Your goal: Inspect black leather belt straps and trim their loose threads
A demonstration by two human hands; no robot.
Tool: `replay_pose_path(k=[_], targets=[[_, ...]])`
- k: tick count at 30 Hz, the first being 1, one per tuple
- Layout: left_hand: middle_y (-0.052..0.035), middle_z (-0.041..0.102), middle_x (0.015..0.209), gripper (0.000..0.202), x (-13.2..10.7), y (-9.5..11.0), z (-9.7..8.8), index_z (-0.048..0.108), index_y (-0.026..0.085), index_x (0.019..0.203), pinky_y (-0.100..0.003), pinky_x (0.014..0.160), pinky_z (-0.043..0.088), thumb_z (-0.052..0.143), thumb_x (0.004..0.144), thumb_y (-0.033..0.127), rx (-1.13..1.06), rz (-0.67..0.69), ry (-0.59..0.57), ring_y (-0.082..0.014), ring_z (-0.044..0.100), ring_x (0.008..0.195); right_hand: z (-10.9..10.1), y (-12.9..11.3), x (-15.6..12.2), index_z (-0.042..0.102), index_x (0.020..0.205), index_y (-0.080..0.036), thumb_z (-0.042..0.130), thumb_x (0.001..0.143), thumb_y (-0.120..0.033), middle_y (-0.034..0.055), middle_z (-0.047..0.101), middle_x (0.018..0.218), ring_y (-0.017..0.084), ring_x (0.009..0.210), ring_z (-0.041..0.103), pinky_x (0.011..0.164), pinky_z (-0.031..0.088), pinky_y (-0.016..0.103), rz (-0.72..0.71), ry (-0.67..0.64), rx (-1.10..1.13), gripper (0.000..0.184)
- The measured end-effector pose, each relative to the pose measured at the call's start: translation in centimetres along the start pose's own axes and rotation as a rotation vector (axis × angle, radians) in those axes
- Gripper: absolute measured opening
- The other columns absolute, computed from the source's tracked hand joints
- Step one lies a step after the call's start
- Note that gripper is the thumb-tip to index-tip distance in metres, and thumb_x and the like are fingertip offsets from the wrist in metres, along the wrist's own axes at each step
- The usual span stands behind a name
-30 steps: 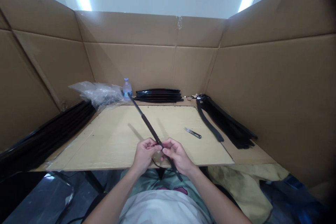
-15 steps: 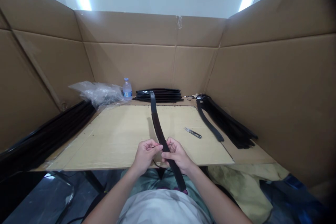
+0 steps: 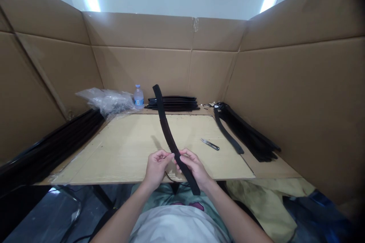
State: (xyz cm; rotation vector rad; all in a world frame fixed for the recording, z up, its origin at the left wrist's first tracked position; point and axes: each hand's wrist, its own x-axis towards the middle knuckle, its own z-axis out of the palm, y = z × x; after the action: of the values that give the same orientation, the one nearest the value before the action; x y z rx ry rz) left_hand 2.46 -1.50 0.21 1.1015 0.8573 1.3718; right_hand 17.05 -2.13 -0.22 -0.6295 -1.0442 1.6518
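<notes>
A long, curved black strip (image 3: 166, 131) slants across the middle of the view, its far end raised above the table. Part of its length has a darker cover with small ridges along the edges. My right hand (image 3: 195, 165) is closed around the lower part, thumb on top. My left hand (image 3: 156, 169) pinches at the strip's left edge, fingertips together. From beneath it a thin black cord (image 3: 169, 177) loops down toward my lap; its upper part is hidden by the fingers. Black-handled thread snips (image 3: 210, 144) lie on the table to the right.
On the pale tabletop (image 3: 125, 148), another curved black strip (image 3: 228, 133) lies at the right, beside a pile of strips (image 3: 248, 136). More stacks stand at the back (image 3: 182, 103) and left (image 3: 57, 140). Near the cardboard wall (image 3: 142, 32) are a plastic bag (image 3: 108, 100) and water bottle (image 3: 138, 98).
The strip's far end has risen and swung left, and its near end has lifted away from my lap. Both hands keep their hold in nearly the same place.
</notes>
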Motion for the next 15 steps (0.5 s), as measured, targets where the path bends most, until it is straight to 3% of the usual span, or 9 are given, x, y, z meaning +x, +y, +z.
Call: replay_pose_path(k=[6,11,15], targets=[[-0.0001,0.064,0.06,0.023,-0.1,0.2,0.2,0.06,0.012,0.069,-0.018,0.045,0.04,0.076,0.059,0.025,-0.003,-0.054,-0.013,-0.0111,0.057,0.05,0.1,0.1,-0.2,0.054,0.1,-0.019,0.068,0.073,-0.031,0.0003,0.06,0.073,0.012,0.058,0.055,0.049,0.048,0.022,-0.031,-0.033,-0.024,0.032],[-0.0002,0.061,0.058,0.024,-0.1,0.2,0.0,0.059,0.011,0.066,-0.016,0.042,0.036,0.076,0.058,0.027,0.027,-0.061,-0.028,-0.0079,0.052,0.048,0.6,0.2,-0.5,0.055,0.102,-0.019,0.075,0.065,-0.022,0.0028,0.061,0.088,0.01,0.06,0.055,0.041,0.044,0.017,0.024,0.012,-0.026,0.042],[0.006,0.047,0.044,0.028,-0.3,0.3,-0.3,0.054,0.011,0.061,-0.014,0.035,0.025,0.074,0.062,0.03,0.029,-0.106,-0.058,-0.0031,0.038,0.036,1.4,0.3,-0.9,0.057,0.091,-0.016,0.074,0.066,-0.023,0.0004,0.059,0.077,0.008,0.054,0.052,0.038,0.042,0.016,0.003,0.011,-0.044,0.03]])
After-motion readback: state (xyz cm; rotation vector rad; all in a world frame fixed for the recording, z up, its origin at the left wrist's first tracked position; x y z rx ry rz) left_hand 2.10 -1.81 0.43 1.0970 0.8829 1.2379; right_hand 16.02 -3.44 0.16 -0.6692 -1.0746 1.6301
